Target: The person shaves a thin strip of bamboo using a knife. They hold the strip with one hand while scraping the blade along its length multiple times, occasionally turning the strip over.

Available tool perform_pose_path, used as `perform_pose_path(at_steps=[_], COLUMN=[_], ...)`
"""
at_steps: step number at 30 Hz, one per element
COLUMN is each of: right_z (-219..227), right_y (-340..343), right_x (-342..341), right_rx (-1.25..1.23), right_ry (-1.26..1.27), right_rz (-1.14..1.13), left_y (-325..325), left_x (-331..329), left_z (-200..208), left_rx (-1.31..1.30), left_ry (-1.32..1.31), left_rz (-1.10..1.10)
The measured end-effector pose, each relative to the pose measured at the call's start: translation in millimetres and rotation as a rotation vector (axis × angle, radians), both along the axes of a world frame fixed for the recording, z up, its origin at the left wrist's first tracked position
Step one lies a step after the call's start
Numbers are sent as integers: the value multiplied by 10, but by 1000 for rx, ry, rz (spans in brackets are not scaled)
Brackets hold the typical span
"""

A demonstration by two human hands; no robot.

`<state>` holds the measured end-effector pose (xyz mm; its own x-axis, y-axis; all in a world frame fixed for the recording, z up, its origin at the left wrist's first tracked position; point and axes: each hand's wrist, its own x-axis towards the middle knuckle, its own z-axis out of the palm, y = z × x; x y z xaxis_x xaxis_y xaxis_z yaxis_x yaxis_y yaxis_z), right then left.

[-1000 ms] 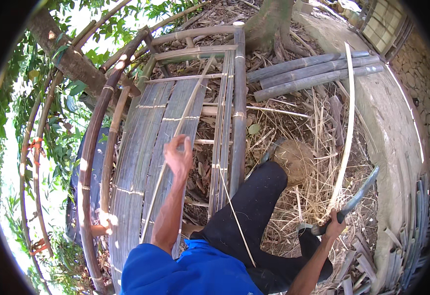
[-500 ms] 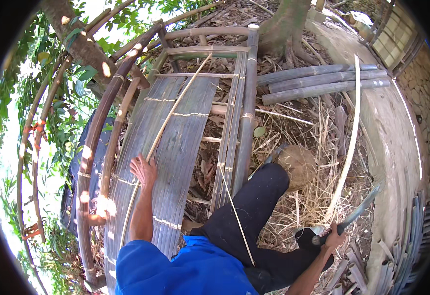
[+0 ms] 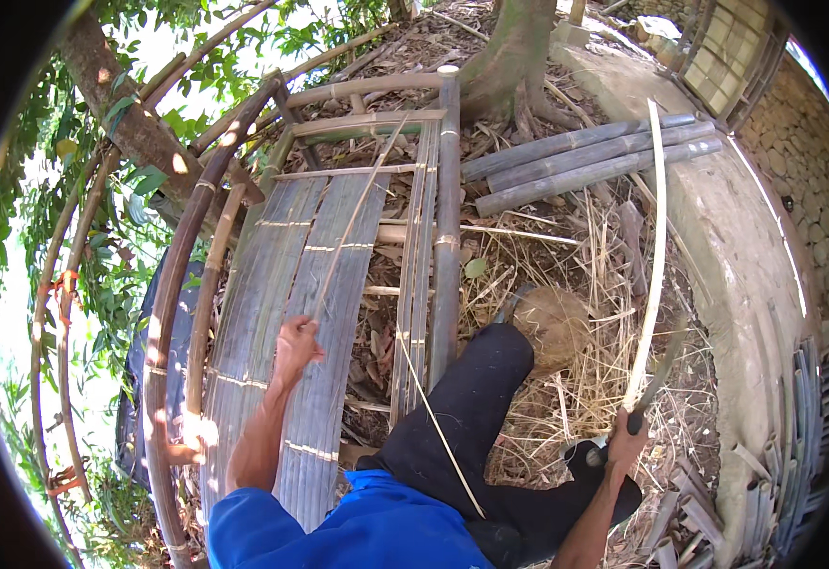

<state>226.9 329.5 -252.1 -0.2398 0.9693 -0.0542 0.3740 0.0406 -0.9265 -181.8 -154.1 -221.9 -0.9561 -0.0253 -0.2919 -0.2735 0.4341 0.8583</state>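
My left hand (image 3: pixel 298 346) is closed over the slatted bamboo bench (image 3: pixel 277 266), at the near end of a long thin bamboo strip (image 3: pixel 351 220) that it seems to grip. The strip slants away up to the bench's far rail. At the right, my right hand (image 3: pixel 627 438) is wrapped round the dark handle of a machete (image 3: pixel 665 360), whose blurred blade points up and away. A wide pale bamboo strip (image 3: pixel 657 228) has its lower end beside that hand. Another thin strip (image 3: pixel 440 429) lies across my thigh and the bench's right edge.
A round wood block (image 3: pixel 552 327) sits beyond my knee amid bamboo shavings (image 3: pixel 580 417). Several bamboo poles (image 3: pixel 604 163) lie at the far right, by a tree trunk (image 3: pixel 514 66). A low earthen ledge (image 3: pixel 737 275) runs along the right, with cut bamboo pieces (image 3: pixel 756 507) near it.
My left hand has gone from spread fingers on the strip to closed, shifting slightly right. The machete has swung to a steeper angle. The view has shifted a little.
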Motion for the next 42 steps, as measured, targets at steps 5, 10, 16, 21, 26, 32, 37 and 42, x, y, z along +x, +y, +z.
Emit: perform_pose_path(at_steps=[5, 10, 16, 21, 26, 32, 37, 42], right_z=[220, 519, 602, 589, 559, 554, 629, 806], right_y=[-369, -799, -1051, -1123, -1086, -1035, -1109, -1203], right_x=[-707, -1362, -1609, -1634, -1607, -1597, -1652, -1844], right_rx=[116, 204, 184, 206, 137, 193, 202, 332], right_ry=[-50, -89, -149, -134, -99, -199, -245, -214], right_rz=[274, 407, 557, 572, 537, 564, 578, 654], left_y=[248, 357, 459, 461, 449, 578, 479, 391], left_x=[262, 303, 311, 343, 384, 429, 357, 194], left_z=[-12, -211, -283, -339, -414, -242, -285, 462], left_rx=[101, 142, 116, 88, 55, 169, 121, 230], left_ry=[34, 27, 52, 85, 70, -61, 40, -34], left_rz=[-19, -11, -22, -2, -23, 35, 13, -83])
